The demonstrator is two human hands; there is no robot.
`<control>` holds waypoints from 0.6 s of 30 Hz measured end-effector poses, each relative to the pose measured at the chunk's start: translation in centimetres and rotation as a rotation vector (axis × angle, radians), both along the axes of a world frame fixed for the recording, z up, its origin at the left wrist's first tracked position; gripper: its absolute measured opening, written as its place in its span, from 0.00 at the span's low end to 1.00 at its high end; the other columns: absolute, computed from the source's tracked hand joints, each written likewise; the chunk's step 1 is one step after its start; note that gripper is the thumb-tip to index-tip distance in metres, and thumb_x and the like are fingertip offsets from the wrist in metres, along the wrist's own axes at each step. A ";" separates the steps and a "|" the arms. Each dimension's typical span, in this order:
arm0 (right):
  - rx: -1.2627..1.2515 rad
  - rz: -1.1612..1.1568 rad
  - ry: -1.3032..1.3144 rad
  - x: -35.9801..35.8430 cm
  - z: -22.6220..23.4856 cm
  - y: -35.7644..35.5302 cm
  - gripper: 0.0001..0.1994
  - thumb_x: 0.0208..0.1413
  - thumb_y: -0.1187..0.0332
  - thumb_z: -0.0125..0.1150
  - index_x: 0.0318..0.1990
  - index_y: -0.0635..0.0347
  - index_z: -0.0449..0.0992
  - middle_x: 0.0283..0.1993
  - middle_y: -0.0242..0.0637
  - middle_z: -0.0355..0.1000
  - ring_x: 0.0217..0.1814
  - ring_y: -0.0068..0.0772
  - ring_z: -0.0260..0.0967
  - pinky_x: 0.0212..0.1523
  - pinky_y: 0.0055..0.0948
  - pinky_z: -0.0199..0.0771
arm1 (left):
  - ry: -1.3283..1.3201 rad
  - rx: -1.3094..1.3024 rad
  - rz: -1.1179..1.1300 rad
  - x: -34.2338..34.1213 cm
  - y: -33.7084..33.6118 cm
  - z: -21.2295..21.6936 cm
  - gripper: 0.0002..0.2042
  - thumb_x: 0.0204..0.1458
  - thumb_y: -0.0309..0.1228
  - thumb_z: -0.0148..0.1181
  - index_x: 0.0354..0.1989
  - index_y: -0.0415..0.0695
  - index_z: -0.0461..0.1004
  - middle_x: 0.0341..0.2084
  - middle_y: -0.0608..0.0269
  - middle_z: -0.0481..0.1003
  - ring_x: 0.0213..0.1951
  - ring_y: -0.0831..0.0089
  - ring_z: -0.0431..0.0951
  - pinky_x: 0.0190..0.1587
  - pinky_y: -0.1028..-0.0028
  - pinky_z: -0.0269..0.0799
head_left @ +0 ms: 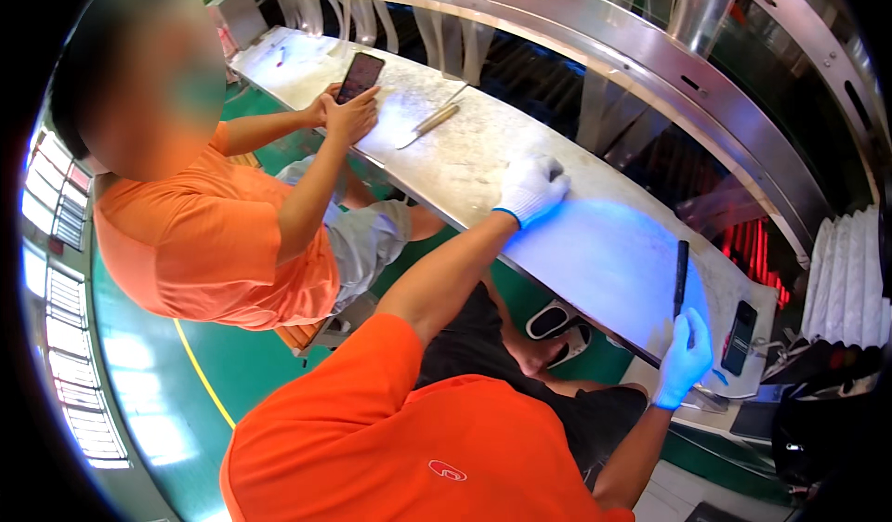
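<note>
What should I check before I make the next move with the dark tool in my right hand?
1. Grip: right hand is closed on the dark slim tool: ok.
2. Left hand rests on the white tabletop, holding nothing: ok.
3. Tabletop between the two hands is free of objects: ok.
4. Dark flat device lies close beside the right hand near the table's end and might get knocked: not ok.
5. Co-worker's hand, phone and knife-like tool are well away up the table: ok.
6. Tool tip touching the surface: cannot tell.
</note>
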State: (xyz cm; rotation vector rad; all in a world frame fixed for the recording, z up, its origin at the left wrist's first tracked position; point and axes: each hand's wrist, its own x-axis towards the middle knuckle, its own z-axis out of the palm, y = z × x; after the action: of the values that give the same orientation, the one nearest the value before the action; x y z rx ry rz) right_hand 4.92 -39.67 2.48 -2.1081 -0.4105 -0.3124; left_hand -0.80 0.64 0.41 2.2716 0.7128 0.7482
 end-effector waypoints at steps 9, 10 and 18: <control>0.273 0.641 -0.390 -13.2 15.4 6.1 0.10 0.61 0.63 0.70 0.34 0.62 0.83 0.21 0.33 0.67 0.19 0.34 0.60 0.23 0.31 0.56 | 0.012 -0.048 -0.002 -0.2 0.2 0.7 0.14 0.54 0.41 0.63 0.34 0.43 0.86 0.36 0.50 0.84 0.42 0.51 0.84 0.50 0.57 0.79; 0.280 0.674 -0.408 -13.7 16.7 6.0 0.13 0.62 0.60 0.70 0.33 0.61 0.83 0.20 0.33 0.67 0.19 0.35 0.60 0.22 0.32 0.55 | 0.007 -0.047 -0.002 -0.1 0.2 0.7 0.14 0.54 0.41 0.63 0.34 0.43 0.86 0.36 0.50 0.84 0.42 0.51 0.84 0.50 0.57 0.79; 0.345 1.125 -0.492 -15.4 23.6 8.3 0.26 0.64 0.47 0.66 0.39 0.69 0.78 0.22 0.36 0.66 0.19 0.33 0.61 0.21 0.32 0.56 | -0.012 0.050 0.013 0.2 0.2 0.2 0.12 0.53 0.40 0.64 0.34 0.45 0.87 0.35 0.52 0.85 0.41 0.52 0.85 0.50 0.58 0.79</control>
State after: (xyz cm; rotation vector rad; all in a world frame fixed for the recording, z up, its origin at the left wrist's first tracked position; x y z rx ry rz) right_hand -10.51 -31.35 26.12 -1.1828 -1.5968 -0.1938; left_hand -0.62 0.85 0.56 2.3078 0.7108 0.7932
